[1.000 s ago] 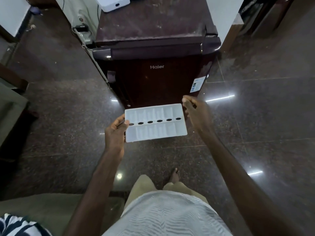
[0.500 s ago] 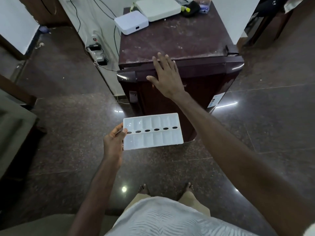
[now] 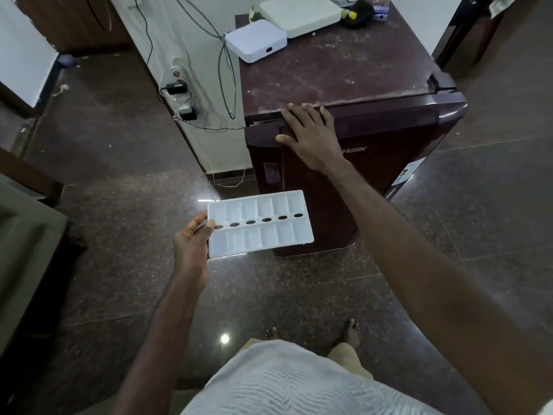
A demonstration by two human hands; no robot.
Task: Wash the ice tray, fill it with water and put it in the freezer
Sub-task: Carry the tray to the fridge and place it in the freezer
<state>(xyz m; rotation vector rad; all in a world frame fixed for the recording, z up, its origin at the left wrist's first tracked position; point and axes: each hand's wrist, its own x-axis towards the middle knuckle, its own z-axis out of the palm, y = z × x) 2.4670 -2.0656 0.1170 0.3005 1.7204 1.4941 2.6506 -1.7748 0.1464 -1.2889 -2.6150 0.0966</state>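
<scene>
blocking ice tray: fridge door, r hand atop; boxes behind

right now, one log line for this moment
left hand: holds white plastic ice tray by its short end | right hand: rests on top edge of maroon fridge door

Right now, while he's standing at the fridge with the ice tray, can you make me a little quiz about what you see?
1. True or false: the left hand holds the ice tray by one short end.
2. Where do the fingers of the right hand lie? A: on the top edge of the fridge door. B: on the floor. C: on the tray.
3. How many dark holes run along the tray's middle?

Key: 1 true; 2 A; 3 six.
</scene>
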